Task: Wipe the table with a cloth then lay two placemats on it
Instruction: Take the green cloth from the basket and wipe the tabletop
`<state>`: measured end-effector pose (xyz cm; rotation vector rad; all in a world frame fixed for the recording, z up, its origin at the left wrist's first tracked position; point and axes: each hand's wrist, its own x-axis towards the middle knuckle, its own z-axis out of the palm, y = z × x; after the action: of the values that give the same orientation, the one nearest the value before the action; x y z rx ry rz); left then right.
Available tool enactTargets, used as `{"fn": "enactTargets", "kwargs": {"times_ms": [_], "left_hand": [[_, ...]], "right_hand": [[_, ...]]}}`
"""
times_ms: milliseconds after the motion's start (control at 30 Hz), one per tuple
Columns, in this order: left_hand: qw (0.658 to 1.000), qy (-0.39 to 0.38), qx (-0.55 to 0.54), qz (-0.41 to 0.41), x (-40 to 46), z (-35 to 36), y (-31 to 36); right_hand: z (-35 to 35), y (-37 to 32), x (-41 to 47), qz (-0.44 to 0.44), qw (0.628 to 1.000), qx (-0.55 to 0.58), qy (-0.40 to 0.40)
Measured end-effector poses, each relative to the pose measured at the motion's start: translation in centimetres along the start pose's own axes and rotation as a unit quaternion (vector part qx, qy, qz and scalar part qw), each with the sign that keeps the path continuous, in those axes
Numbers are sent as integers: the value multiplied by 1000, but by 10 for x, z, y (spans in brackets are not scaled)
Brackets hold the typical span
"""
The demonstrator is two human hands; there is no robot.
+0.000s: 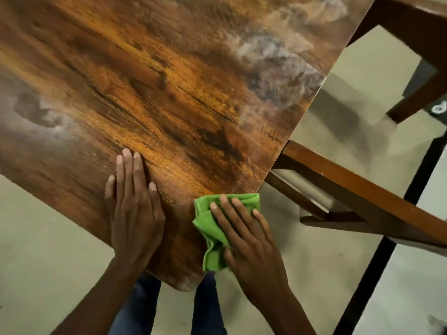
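Note:
A dark, orange-streaked wooden table [150,76] fills most of the view, with its near corner pointing toward me. My right hand [249,240] presses flat on a crumpled green cloth [208,228] at the table's right edge, close to that corner. My left hand [133,204] lies flat on the bare tabletop just to the left, fingers together, holding nothing. Whitish dusty smears show at the far right [273,61] and at the left [46,114] of the tabletop. No placemats are in view.
A brown wooden chair frame [343,187] stands close against the table's right edge. Another wooden furniture leg [420,88] is at the upper right. Pale tiled floor [48,250] with a black strip [377,259] lies below. My legs in dark jeans are under the corner.

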<state>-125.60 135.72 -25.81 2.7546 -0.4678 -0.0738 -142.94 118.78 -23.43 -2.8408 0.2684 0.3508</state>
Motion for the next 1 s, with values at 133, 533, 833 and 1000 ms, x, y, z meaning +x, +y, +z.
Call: {"fn": "enactTargets", "kwargs": {"times_ms": [133,533,833,1000], "left_hand": [[1000,-2,31,0,4,0,1],[999,-5,50,5,3,1,-2],[999,-6,35,7,5,3,-9],[999,-6,34,8,5,4,-9]], "right_hand": [[-7,9,41,62,997,25,40],[-20,16,78,-92,996,-20,-3],[-36,-16,167,-179,979,-93,-20],[-31,-26,171,-195,975,-109,2]]}}
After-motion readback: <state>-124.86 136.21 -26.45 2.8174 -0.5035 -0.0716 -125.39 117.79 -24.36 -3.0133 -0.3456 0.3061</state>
